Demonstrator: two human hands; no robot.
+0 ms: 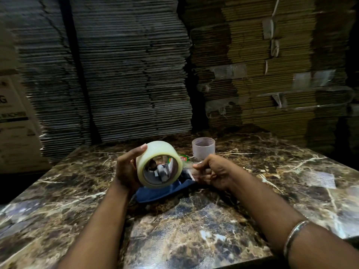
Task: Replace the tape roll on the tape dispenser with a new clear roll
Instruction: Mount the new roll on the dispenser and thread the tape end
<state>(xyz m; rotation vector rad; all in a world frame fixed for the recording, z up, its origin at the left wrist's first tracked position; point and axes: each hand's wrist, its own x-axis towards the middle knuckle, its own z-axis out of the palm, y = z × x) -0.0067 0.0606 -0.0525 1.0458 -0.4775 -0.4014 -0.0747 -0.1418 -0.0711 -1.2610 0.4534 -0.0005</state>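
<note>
A full clear tape roll (155, 154) is held up on its side in my left hand (126, 167), its hollow core facing me. My right hand (211, 171) pinches the loose clear end of the tape just right of the roll, fingers curled shut on it. Below and behind the roll lies the blue tape dispenser (165, 191) on the marble table; only its lower body shows. A spent translucent core (203, 147) stands upright on the table behind my right hand.
The brown marble table (194, 230) reaches to the right edge of view. Tall stacks of flattened cardboard (136, 74) rise right behind it. A printed carton (13, 123) stands at the left. A steel bangle (295, 235) circles my right wrist.
</note>
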